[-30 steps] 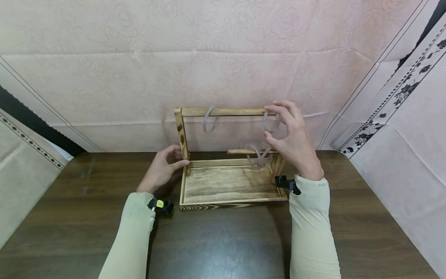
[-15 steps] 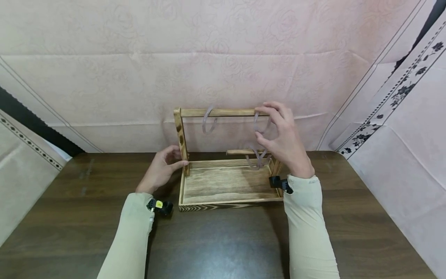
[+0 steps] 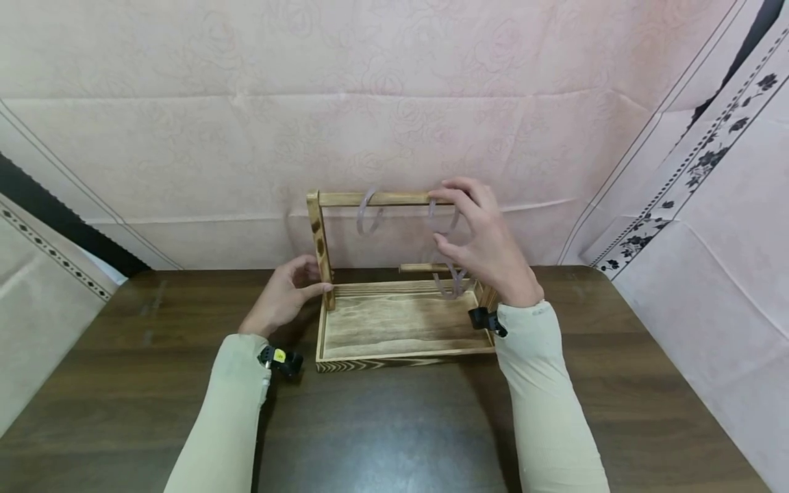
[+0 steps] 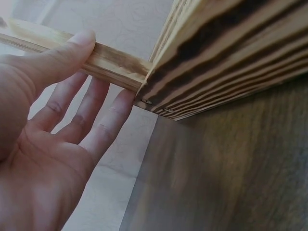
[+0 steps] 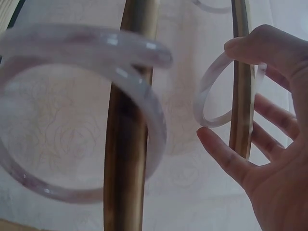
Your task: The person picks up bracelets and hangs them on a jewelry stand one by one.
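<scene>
A small wooden rack stands on the table, with a shallow tray (image 3: 394,329) at its base and an upper bar (image 3: 403,199). My left hand (image 3: 283,296) holds the left upright post (image 3: 321,239), thumb on one side and fingers behind, as the left wrist view shows. At the upper bar my right hand (image 3: 481,233) pinches a translucent pale lavender bangle (image 5: 198,98) between thumb and fingertips; the ring encircles the bar. Another bangle (image 3: 361,216) hangs farther left on that bar. Below, two bangles (image 5: 158,120) hang on the short lower bar (image 3: 419,268), partly behind my right hand.
The rack sits near the back edge of the dark wooden table (image 3: 382,424). Right behind it hangs a pale patterned cloth (image 3: 246,157), and more cloth (image 3: 733,226) slopes down at the right side.
My right hand has slid the pinched bangle leftward along the upper bar, toward the other bangle. My left hand stays on the post.
</scene>
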The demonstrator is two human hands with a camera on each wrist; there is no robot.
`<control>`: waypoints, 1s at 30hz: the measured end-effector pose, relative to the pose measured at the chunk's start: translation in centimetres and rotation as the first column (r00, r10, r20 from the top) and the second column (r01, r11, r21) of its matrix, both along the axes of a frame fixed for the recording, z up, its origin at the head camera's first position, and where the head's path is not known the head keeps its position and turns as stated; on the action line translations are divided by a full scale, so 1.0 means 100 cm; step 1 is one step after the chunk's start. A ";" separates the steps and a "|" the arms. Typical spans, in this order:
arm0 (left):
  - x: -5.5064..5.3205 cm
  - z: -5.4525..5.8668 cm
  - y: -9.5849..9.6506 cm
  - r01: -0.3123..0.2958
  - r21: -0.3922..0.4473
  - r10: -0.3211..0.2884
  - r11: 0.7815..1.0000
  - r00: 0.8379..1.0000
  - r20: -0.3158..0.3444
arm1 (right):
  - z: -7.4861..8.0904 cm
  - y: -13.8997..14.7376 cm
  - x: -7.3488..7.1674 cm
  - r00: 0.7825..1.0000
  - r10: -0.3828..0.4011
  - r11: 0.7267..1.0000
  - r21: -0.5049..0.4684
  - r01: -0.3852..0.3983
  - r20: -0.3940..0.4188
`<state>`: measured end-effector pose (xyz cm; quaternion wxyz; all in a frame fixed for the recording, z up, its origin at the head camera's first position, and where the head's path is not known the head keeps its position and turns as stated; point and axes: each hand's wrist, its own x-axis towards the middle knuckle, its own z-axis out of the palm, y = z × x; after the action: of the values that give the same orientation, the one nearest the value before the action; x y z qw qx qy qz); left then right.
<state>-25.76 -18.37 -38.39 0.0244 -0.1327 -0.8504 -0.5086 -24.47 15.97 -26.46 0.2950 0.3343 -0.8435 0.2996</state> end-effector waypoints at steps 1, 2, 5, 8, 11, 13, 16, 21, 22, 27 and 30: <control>0.000 0.000 0.000 0.001 0.001 -0.001 1.000 1.000 0.002 | 0.000 -0.002 -0.001 1.000 0.005 1.000 0.006 -0.005 -0.001; 0.000 0.000 0.000 0.003 0.002 -0.003 1.000 1.000 0.003 | 0.001 -0.003 -0.001 1.000 0.008 1.000 0.012 -0.008 -0.002; 0.000 0.001 0.000 0.005 0.000 -0.005 1.000 1.000 0.009 | 0.001 -0.007 -0.003 1.000 0.017 1.000 0.019 -0.017 0.005; -0.001 0.002 0.000 0.010 0.001 -0.010 1.000 1.000 0.016 | 0.001 -0.009 -0.004 1.000 0.023 1.000 0.015 -0.023 0.005; -0.001 0.002 0.000 0.008 0.003 -0.008 1.000 1.000 0.030 | 0.001 -0.012 -0.004 0.999 0.032 0.999 0.013 -0.032 -0.008; -0.001 0.002 0.000 0.006 0.002 -0.006 1.000 0.999 0.035 | 0.001 -0.014 -0.005 0.999 0.039 0.999 0.018 -0.039 -0.020; -0.001 0.001 -0.001 0.003 -0.001 -0.003 1.000 0.999 0.037 | 0.001 -0.016 -0.005 0.998 0.045 0.999 0.027 -0.044 -0.035; -0.002 0.000 -0.002 0.005 -0.004 -0.005 1.000 0.999 0.034 | 0.001 -0.019 -0.006 0.999 0.040 0.998 0.049 -0.038 -0.036; -0.002 0.000 -0.001 0.006 -0.005 -0.006 1.000 0.999 0.034 | 0.001 -0.020 -0.006 0.999 0.041 0.998 0.052 -0.039 -0.034; -0.003 0.001 -0.001 0.012 -0.005 -0.012 1.000 0.999 0.038 | 0.003 -0.024 -0.006 0.999 0.043 0.997 0.065 -0.040 -0.034; -0.003 0.001 -0.001 0.011 -0.008 -0.011 1.000 0.999 0.046 | 0.003 -0.025 -0.006 0.999 0.041 0.997 0.062 -0.039 -0.032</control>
<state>-26.09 -18.52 -38.28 0.0015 -0.1258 -0.8520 -0.5081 -25.05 13.46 -26.21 0.2923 0.3650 -0.8404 0.2741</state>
